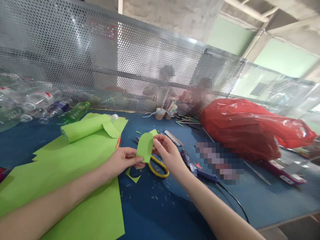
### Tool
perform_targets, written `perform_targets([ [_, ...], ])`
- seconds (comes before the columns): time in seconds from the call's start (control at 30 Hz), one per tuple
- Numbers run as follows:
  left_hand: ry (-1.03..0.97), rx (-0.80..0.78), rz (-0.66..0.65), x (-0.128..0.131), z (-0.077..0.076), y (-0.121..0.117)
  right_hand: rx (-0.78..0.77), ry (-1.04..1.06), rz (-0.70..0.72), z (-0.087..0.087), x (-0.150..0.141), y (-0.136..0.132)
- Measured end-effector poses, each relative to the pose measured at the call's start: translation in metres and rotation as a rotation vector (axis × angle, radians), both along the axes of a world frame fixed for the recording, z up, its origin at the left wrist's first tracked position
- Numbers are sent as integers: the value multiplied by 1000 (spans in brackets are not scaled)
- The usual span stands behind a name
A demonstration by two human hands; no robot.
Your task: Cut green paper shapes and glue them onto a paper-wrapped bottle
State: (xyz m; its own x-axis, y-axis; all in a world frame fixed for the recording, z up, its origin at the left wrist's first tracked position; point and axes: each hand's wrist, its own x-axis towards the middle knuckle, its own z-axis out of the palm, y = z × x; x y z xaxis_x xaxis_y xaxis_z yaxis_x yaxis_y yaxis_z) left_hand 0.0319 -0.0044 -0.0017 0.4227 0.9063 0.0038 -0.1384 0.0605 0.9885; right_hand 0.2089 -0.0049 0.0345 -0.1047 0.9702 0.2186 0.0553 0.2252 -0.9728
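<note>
A small green paper piece (145, 146) with a rounded top is held up over the blue table. My left hand (123, 160) pinches its lower left corner between thumb and fingers. At its right edge, my right hand (168, 151) has thumb and fingers closed on the paper. Just below lie scissors (159, 174) with yellow handles, their blades mostly hidden behind the paper and hands. A green paper offcut (134, 179) rests beside them. Large green paper sheets (100, 200) spread under my left forearm, with a bottle wrapped in green paper (85, 128) lying on top.
A blue glue gun (206, 175) with a black cord lies right of my right hand. Clear plastic bottles (40, 100) crowd the far left. A big red plastic bag (245, 128) sits at right. Small cups (160, 114) stand before the perforated metal screen (140, 56).
</note>
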Motion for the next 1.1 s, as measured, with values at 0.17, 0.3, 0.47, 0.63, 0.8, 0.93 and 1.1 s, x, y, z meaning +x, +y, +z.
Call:
perform_targets([
  [0.17,-40,44,116,1,9,-3,-19,-311,110,-2,-3,-7],
  [0.3,-24,63,154,2,13,-6,20,-353,100,-6,-5,-9],
  [0.47,-56,5,183,5,12,-8,47,-332,68,-4,-6,-9],
  [0.63,-77,-16,171,5,10,-7,29,-333,66,-3,-6,-10],
  [0.8,-81,-15,116,1,9,-6,-10,-262,87,-6,-6,-9],
  [0.93,-94,-32,105,1,10,-7,-48,-196,66,-5,-4,-7],
  [1.1,-119,-74,142,3,11,-8,-82,-161,63,-4,-3,-5],
])
